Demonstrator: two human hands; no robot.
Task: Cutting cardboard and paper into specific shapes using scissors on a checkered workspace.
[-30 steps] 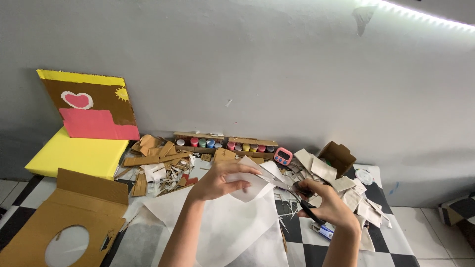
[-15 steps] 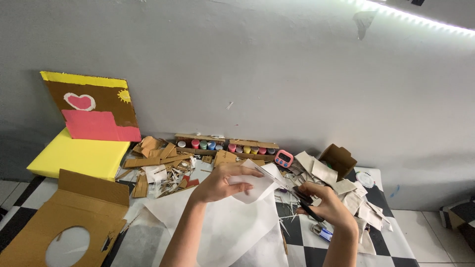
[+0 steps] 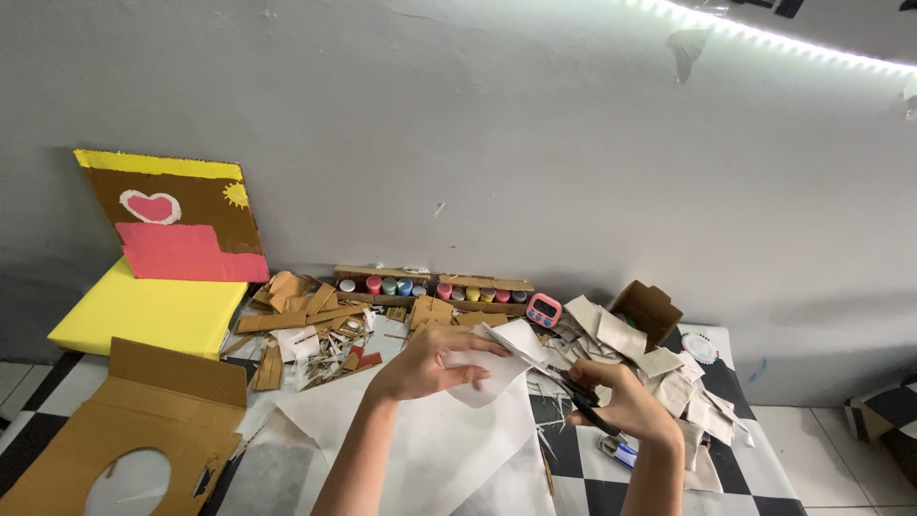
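Checkered floor [image 3: 764, 478] under a grey wall carries, from the left, one yellow box [image 3: 143, 311] with a heart-painted lid, one cardboard sheet [image 3: 134, 430] with one round hole, a heap of cardboard scraps [image 3: 306, 330] and a row of eight paint pots [image 3: 425, 289], then one pink timer [image 3: 543, 310] and one small open carton [image 3: 650, 311]. At centre the left hand [image 3: 425, 363] pinches one white paper [image 3: 497, 368] above a larger white sheet [image 3: 430, 449], and just to its right the right hand [image 3: 626, 401] is closed on one pair of black scissors [image 3: 573, 392], blades at the paper's edge.
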